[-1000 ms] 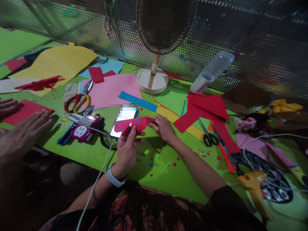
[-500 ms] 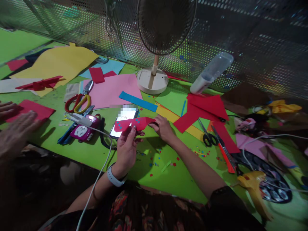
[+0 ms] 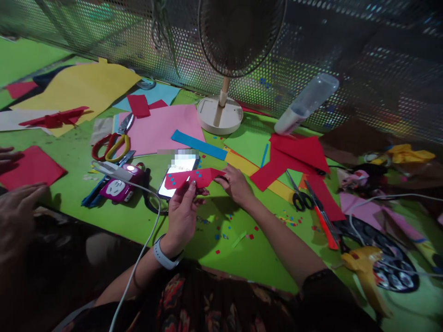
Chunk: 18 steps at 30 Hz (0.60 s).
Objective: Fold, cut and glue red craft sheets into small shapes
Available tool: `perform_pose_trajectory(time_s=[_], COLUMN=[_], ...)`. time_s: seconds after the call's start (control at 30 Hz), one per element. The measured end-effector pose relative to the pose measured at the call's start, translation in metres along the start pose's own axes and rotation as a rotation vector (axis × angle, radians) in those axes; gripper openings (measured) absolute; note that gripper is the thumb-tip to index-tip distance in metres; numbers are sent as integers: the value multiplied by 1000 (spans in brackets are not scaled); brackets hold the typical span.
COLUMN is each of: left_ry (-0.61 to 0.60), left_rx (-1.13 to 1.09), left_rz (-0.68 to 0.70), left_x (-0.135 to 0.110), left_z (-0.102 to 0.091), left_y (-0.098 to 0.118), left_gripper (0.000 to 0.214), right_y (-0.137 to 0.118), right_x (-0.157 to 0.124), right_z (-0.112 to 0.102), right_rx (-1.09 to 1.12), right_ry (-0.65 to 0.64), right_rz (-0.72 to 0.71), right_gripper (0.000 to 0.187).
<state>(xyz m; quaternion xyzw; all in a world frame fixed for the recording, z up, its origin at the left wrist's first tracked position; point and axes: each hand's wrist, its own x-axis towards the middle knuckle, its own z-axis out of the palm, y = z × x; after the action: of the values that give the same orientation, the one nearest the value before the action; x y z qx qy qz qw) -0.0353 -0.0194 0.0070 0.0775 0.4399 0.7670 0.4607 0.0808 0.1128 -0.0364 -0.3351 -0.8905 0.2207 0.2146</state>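
Observation:
Between my hands I hold a folded piece of red paper (image 3: 204, 177) with small blue squares stuck on it. My left hand (image 3: 183, 214), with a pale watch band at its wrist, pinches the lower edge between thumb and fingers. At the paper's narrow right end, the fingers of my right hand (image 3: 235, 184) are closed on it. Just behind the paper lies a lit phone (image 3: 178, 168), partly covered by it. Tiny red, blue and yellow paper bits (image 3: 224, 230) are scattered on the green table (image 3: 207, 251) below.
Left of the phone are a purple power socket (image 3: 122, 186) and red-yellow scissors (image 3: 112, 145). A fan (image 3: 221, 115) and a tilted clear bottle (image 3: 308, 101) stand behind. Black scissors (image 3: 302, 200) and a yellow glue gun (image 3: 367, 267) lie right. Another person's hands (image 3: 17, 216) touch red paper (image 3: 31, 168) at far left.
My hands and the red paper stay nearly in place. At far left, the other person's nearer hand has drawn back toward the table edge, and their red paper has shifted slightly left.

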Motion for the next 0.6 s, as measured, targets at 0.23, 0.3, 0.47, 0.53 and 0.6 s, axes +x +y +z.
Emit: perform_pose_trajectory(time_s=[0.23, 0.3, 0.47, 0.53, 0.6], left_ry=[-5, -3, -2, -8, -8], left_rx=[18, 19, 35, 34, 31], left_rz=[17, 16, 23, 29, 33], left_x=[0, 0, 1, 1, 2], left_z=[0, 0, -1, -2, -3], left_y=[-1, -1, -1, -1, -2], left_gripper=[26, 26, 28, 27, 28], right_y=[0, 0, 0, 2, 6], right_x=[-3, -3, -3, -2, -1], right_z=[7, 7, 4, 1, -4], right_rx=[-65, -18, 185, 269, 366], right_ry=[32, 35, 64, 86, 122], right_rz=[10, 19, 69, 97, 142], right_gripper=[13, 13, 8, 8, 9])
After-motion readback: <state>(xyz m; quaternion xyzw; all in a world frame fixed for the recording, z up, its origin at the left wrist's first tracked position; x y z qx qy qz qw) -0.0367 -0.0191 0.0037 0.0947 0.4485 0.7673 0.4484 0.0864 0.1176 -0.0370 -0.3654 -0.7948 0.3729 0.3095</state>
